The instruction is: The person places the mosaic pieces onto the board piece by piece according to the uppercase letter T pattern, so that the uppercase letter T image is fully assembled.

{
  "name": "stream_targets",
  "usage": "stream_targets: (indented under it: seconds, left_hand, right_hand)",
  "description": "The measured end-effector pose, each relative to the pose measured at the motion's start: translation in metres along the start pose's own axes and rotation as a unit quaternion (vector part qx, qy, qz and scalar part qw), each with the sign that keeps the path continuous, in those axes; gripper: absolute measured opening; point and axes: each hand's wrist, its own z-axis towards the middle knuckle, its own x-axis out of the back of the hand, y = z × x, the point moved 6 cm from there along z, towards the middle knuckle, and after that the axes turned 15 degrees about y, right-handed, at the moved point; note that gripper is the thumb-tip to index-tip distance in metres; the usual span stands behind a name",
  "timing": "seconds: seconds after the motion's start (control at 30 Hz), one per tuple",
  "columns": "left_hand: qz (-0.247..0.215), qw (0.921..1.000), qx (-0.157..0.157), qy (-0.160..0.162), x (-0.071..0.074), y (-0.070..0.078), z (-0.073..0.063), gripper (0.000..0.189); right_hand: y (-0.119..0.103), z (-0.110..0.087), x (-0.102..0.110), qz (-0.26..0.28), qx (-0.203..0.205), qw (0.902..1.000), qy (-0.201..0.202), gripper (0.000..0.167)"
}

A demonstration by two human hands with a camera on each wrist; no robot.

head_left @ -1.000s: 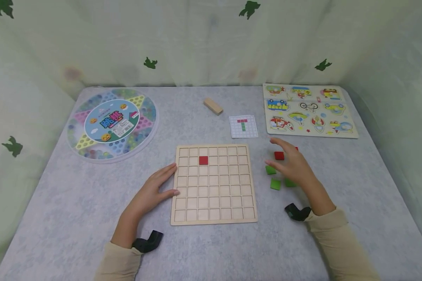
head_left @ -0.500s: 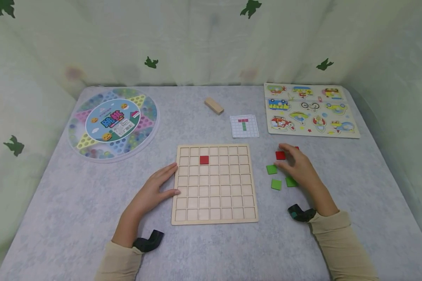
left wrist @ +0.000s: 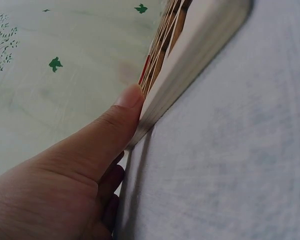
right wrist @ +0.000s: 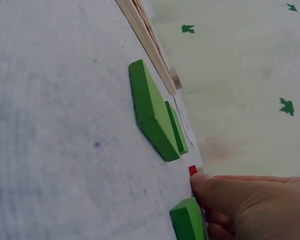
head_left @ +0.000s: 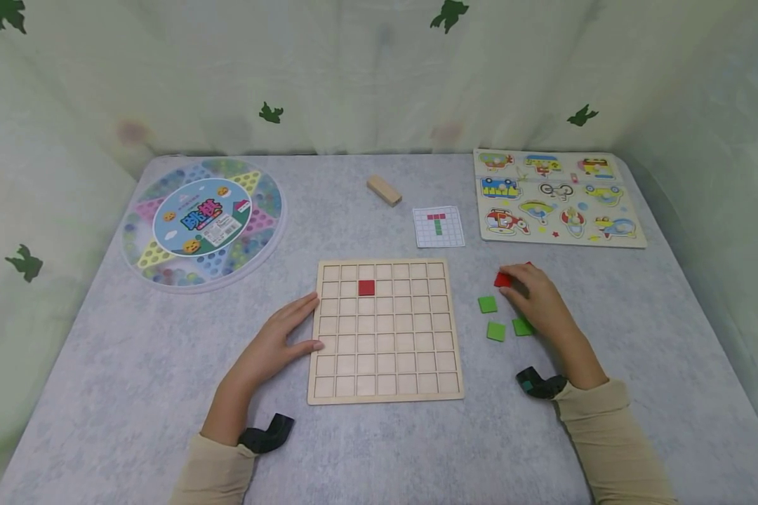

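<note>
A wooden grid board (head_left: pixel 385 344) lies in the middle of the table, a red square tile (head_left: pixel 366 287) set in its second row. Against its left edge rests my left hand (head_left: pixel 274 349), fingers extended and thumb at the rim; the left wrist view shows the thumb (left wrist: pixel 117 117) on the board's edge. To the right, my right hand (head_left: pixel 539 300) pinches another red tile (head_left: pixel 502 280) between thumb and fingers. One more red tile (head_left: pixel 529 264) is mostly hidden behind that hand. Three green tiles (head_left: pixel 495 332) lie nearer the person, seen large in the right wrist view (right wrist: pixel 152 112).
Behind the board lie a card (head_left: pixel 439 238) printed with a red and green T and a small wooden block (head_left: pixel 384 190). A round board-game box (head_left: pixel 271 242) is at the back left, a vehicle picture puzzle (head_left: pixel 562 240) at the back right. A curtain (head_left: pixel 354 77) hangs behind.
The right hand moved slightly right, then its thumb and fingers closed onto the red tile, which now looks turned a little. The left hand has stayed at the board's edge.
</note>
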Motion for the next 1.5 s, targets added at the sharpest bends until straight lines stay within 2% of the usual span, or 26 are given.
stream_targets:
  seconds: [0.1,0.2,0.37,0.53,0.67,0.8,0.93,1.03,1.17,1.3,1.5]
  left_hand:
    - [-0.002,1.0000,-0.002,0.000,-0.001,0.000,0.000,0.076]
    - [-0.001,1.0000,-0.003,0.001,0.000,0.000,0.000,0.076]
    - [0.000,1.0000,-0.001,0.002,0.000,0.001,0.000,0.076]
    - [0.003,1.0000,0.005,-0.002,0.000,0.000,0.000,0.077]
    - [0.004,1.0000,0.008,-0.001,0.001,-0.002,-0.001,0.077]
    - [0.004,1.0000,0.004,0.000,0.001,-0.002,-0.001,0.077]
    - [-0.001,1.0000,-0.001,0.002,0.001,-0.002,0.000,0.076]
    - [-0.004,1.0000,-0.004,0.003,0.001,-0.001,0.000,0.075]
    - [-0.005,1.0000,-0.005,0.003,0.001,0.000,0.000,0.075]
    - [-0.011,0.9999,-0.004,0.003,0.001,0.000,0.001,0.074]
    - [-0.019,0.9998,0.000,0.004,0.002,0.001,0.000,0.075]
  right_hand:
    - [-0.001,0.000,0.000,-0.006,-0.013,0.9999,-0.003,0.037]
    - [-0.008,0.002,0.004,0.004,-0.008,0.9999,0.008,0.037]
    - [-0.042,0.011,0.014,0.049,0.049,0.9965,0.047,0.037]
    - [-0.090,0.025,0.016,0.095,0.121,0.9858,0.067,0.036]
    - [-0.127,0.036,0.006,0.132,0.170,0.9749,0.057,0.035]
    - [-0.151,0.039,-0.020,0.175,0.194,0.9648,0.033,0.034]
    - [-0.156,0.038,-0.053,0.211,0.179,0.9609,-0.006,0.035]
    - [-0.151,0.036,-0.077,0.217,0.142,0.9650,-0.040,0.033]
    - [-0.140,0.032,-0.099,0.194,0.094,0.9735,-0.076,0.029]
    - [-0.134,0.030,-0.109,0.161,0.092,0.9784,-0.091,0.026]
    - [-0.133,0.029,-0.112,0.154,0.105,0.9769,-0.105,0.029]
